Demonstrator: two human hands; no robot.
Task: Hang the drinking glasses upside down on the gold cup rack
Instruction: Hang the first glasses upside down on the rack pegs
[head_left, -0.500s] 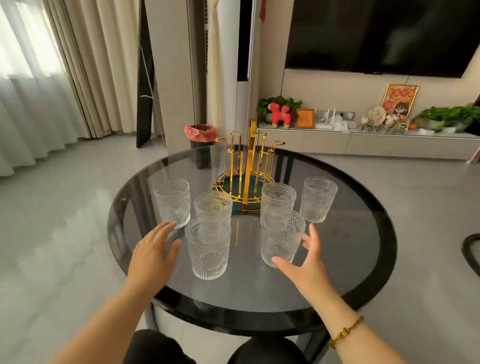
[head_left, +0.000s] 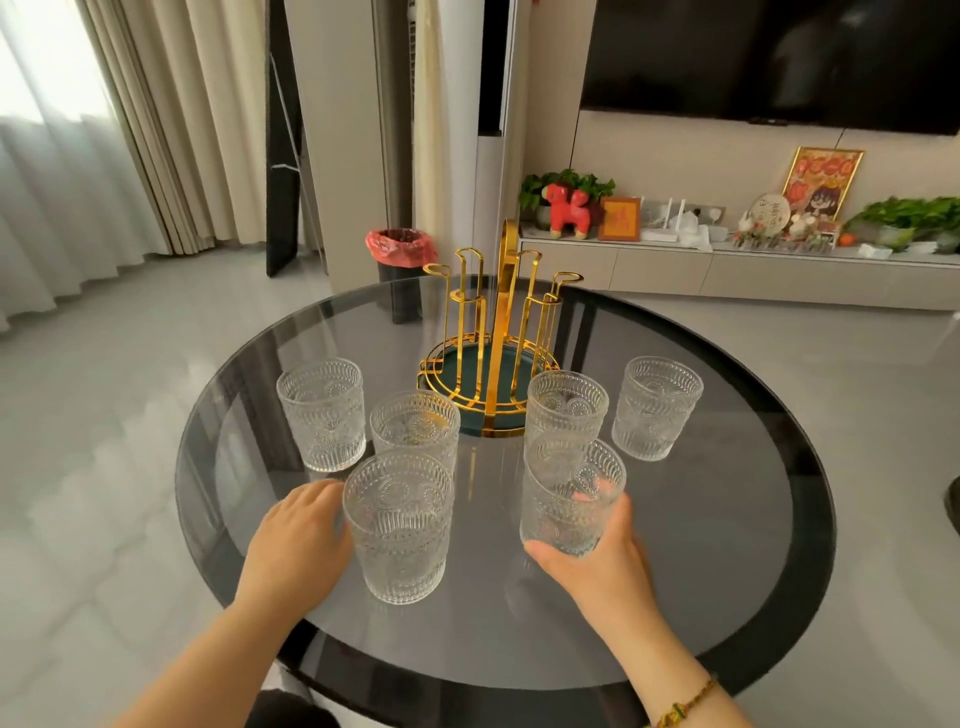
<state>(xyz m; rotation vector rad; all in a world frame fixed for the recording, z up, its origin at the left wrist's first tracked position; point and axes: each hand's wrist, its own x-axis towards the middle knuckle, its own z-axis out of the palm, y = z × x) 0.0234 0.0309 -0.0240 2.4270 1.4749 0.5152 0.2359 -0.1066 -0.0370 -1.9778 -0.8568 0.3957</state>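
Grip, left to right: left hand (head_left: 298, 540) cupped against the side of the near-left clear embossed drinking glass (head_left: 399, 527), whether fingers wrap it cannot be told; right hand (head_left: 597, 558) wrapped round the near-right embossed glass (head_left: 571, 496), thumb under its base, glass tilted and apparently lifted. Four more embossed glasses stand upright, mouths up, across the middle of the round smoked-glass tabletop (head_left: 727, 571). Gold wire cup rack (head_left: 493, 338), pegs vertical and all bare, stands toward the far edge, directly beyond both hands. Right hand nearer to hanging; its glass needs inverting first.
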